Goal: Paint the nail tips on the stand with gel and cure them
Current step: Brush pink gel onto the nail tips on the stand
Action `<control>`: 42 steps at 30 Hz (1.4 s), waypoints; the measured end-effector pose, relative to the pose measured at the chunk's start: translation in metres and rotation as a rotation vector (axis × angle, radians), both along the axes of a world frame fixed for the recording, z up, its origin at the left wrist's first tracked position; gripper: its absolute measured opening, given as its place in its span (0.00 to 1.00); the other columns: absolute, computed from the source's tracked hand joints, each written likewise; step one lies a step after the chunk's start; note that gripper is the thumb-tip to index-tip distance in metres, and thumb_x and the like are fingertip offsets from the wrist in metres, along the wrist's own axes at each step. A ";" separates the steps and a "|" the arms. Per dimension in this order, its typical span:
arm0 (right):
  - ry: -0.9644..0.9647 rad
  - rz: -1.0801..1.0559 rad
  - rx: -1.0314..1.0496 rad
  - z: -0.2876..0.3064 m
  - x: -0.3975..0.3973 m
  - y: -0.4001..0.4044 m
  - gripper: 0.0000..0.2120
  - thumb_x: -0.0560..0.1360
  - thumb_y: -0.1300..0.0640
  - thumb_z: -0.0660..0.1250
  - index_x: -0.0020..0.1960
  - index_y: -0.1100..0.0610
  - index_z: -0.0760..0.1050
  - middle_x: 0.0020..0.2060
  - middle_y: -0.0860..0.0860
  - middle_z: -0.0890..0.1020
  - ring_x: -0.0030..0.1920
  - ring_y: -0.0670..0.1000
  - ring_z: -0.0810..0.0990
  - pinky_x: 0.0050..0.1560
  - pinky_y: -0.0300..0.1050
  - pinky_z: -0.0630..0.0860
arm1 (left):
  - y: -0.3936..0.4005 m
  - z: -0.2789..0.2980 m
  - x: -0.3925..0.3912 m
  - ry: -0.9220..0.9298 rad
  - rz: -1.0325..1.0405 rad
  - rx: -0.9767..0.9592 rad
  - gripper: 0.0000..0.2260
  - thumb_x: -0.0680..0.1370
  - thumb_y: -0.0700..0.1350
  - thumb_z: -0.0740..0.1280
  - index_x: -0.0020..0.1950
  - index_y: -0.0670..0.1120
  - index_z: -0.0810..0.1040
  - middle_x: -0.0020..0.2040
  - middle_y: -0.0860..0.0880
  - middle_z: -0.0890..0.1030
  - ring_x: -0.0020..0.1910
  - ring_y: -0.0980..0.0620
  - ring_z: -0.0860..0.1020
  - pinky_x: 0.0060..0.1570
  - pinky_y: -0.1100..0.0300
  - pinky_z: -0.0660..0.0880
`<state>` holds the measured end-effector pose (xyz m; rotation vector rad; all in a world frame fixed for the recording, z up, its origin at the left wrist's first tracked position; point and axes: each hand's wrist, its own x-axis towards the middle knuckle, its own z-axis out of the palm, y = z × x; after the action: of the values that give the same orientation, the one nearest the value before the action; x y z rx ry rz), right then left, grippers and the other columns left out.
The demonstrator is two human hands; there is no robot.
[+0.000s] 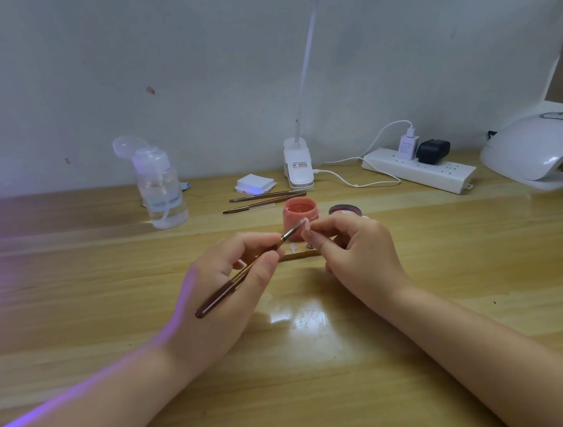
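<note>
My left hand [227,287] grips a dark brown gel brush [244,273], its bristles touching a small pink nail tip [307,224]. My right hand [352,247] pinches that nail tip on its holder between thumb and fingers. An open pink gel jar [299,211] stands just behind the hands, and its dark lid [344,211] lies to the right of it. The wooden stand [299,254] with round metal pads lies under the fingers, partly hidden. A white curing lamp [539,150] sits at the far right.
A clear pump bottle [162,190] stands at the back left. Two spare brushes [265,199], a stack of white wipes [255,184], a clip lamp base [297,163] and a power strip [420,169] lie along the back. Purple light glows at the left edge.
</note>
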<state>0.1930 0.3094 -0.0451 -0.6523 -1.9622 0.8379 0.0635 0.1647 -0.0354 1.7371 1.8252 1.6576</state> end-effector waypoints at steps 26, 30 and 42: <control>0.043 -0.012 -0.064 -0.001 -0.001 0.000 0.06 0.72 0.57 0.72 0.36 0.50 0.80 0.32 0.41 0.81 0.25 0.43 0.69 0.32 0.34 0.67 | 0.026 0.045 -0.015 -0.374 0.096 0.039 0.07 0.69 0.47 0.68 0.38 0.56 0.85 0.34 0.54 0.83 0.34 0.60 0.77 0.36 0.69 0.72; 0.013 -0.007 -0.028 -0.003 -0.002 -0.001 0.07 0.72 0.58 0.72 0.36 0.50 0.80 0.31 0.36 0.79 0.25 0.42 0.70 0.32 0.31 0.65 | 0.051 0.066 -0.023 -0.304 0.201 -0.015 0.06 0.67 0.49 0.66 0.35 0.54 0.84 0.30 0.55 0.82 0.31 0.62 0.76 0.35 0.66 0.71; 0.019 -0.011 0.037 -0.005 -0.003 0.004 0.06 0.71 0.60 0.72 0.37 0.51 0.80 0.32 0.37 0.79 0.26 0.43 0.70 0.32 0.33 0.67 | 0.125 0.090 -0.019 0.225 0.242 -0.508 0.06 0.70 0.41 0.65 0.33 0.44 0.75 0.32 0.47 0.75 0.33 0.49 0.71 0.33 0.59 0.66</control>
<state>0.1896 0.3131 -0.0500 -0.6308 -1.9514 0.7962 0.0448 0.2900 0.0549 1.5689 2.3723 0.9501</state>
